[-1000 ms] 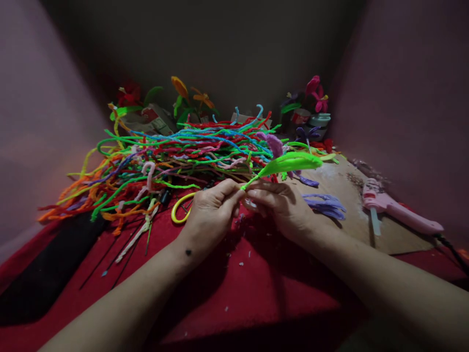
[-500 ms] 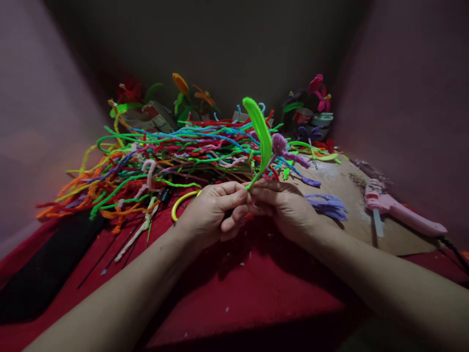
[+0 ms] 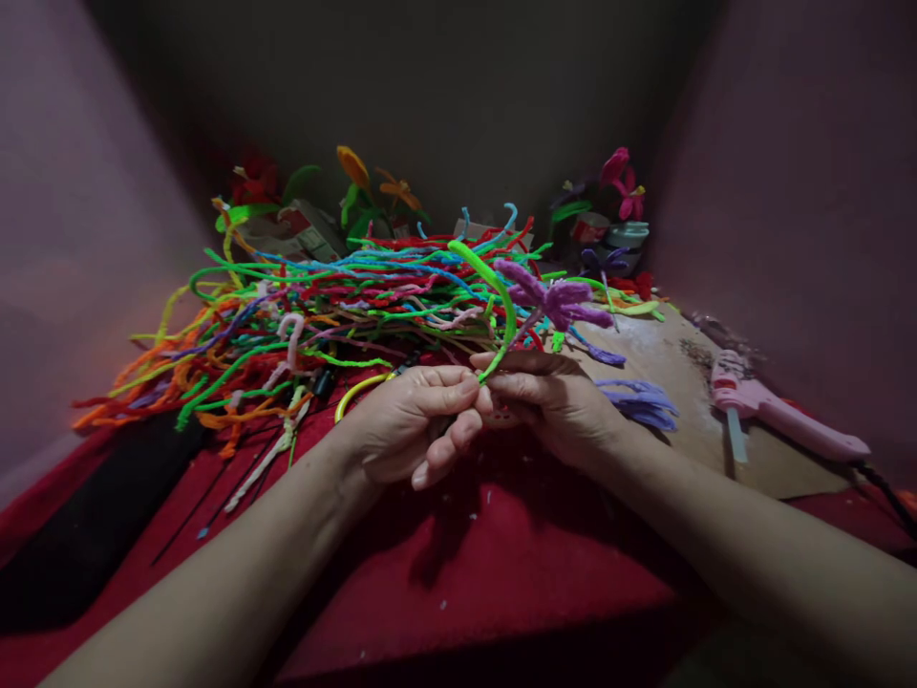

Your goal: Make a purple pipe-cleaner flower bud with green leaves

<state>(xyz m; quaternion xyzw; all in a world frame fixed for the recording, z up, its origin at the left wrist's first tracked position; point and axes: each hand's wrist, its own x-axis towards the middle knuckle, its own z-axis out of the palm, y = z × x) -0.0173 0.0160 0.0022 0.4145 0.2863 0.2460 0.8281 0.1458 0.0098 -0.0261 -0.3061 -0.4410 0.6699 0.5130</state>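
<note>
1. The leaf [image 3: 507,311] has swung round since 0.5 s ago. It stood upright and broadside then; now it's edge-on, arcing up and left over the pile [image 3: 301,306].
2. The flower [image 3: 557,298] now shows its purple petals spread, just right of the leaf.
3. The left hand [image 3: 412,425] and right hand [image 3: 555,406] meet, with the fingers [image 3: 465,387] of both pinched tight on the leaf's base. The leaf and flower stick up right above them.
4. The glue gun [image 3: 780,416] lies well off right on the surface [image 3: 666,354].

Glue gun [image 3: 780,416] lies right of the pipe-cleaner heap [image 3: 322,306]
</note>
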